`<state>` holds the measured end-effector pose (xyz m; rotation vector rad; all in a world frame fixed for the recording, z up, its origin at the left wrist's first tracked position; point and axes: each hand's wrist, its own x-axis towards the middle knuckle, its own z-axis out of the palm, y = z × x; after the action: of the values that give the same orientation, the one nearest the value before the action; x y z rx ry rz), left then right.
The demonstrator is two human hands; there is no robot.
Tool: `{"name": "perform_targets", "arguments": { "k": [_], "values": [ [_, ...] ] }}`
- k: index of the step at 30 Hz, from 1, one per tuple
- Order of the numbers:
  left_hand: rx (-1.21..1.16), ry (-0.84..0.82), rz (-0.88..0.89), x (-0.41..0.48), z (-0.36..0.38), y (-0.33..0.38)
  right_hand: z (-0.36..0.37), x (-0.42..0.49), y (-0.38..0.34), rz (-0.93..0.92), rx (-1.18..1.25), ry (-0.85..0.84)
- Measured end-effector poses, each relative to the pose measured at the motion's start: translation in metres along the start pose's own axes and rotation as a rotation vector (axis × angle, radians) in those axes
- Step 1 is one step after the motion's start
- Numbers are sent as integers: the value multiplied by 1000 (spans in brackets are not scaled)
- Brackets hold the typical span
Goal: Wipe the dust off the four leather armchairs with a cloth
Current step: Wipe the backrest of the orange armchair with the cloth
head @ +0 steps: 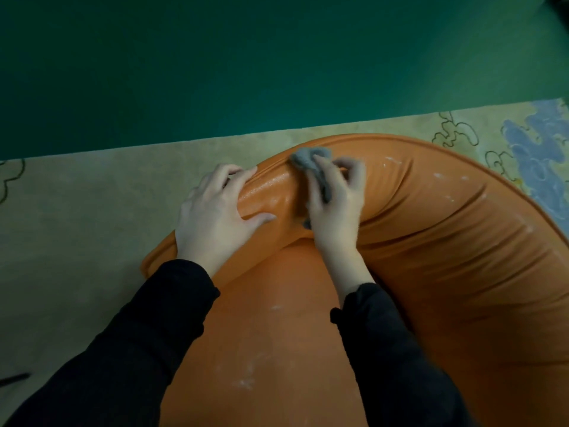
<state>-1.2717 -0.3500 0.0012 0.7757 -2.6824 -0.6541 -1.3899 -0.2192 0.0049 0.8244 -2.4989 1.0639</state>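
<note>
– Armchair (431, 241), in the head view: orange leather, with a thick padded roll curving round the seat. Stood on a pale patterned carpet (92, 226) before a green surface (246, 57). Why met with both hands?

– Probably to steady the soft roll while rubbing. Left hand (215, 220) laid across the near end of that roll, fingers straight and spread wide, thumb splayed down the inner side. Held nothing, only pressed on the leather.

– And the other?

– Right hand (334, 208) just beside it, fingers curled over a grey cloth (303, 157), bunched and pushed onto the top of the roll. Stuck out past the fingertips and under the palm, so gripped round the middle, likely to keep a thick pad beneath the fingers.

– Dust left?

– Plenty, by the look of it. White smears (246, 380) on the seat, more flecks (391, 161) further along the roll, apart from the cloth. Glossy patch between the hands: wiped, or just catching light, could not tell.

– Other three chairs?

– Not shown here. Judged early in the job.
</note>
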Motion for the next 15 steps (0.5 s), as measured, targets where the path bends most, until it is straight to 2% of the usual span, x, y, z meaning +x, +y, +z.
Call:
{"name": "perform_targets", "arguments": {
  "k": [3,9,12,15],
  "values": [
    [1,3,0,-1,0,1,3,1,3,-41,-26,-65],
    [-4,-8,5,0,-2,3,-15,-40,28,150,-77,39],
    [-25,-19,-4,0,-3,4,-19,-50,21,166,-46,48],
    [-23,-14,5,0,-3,3,-19,-20,14,137,-8,127]
  ]
}}
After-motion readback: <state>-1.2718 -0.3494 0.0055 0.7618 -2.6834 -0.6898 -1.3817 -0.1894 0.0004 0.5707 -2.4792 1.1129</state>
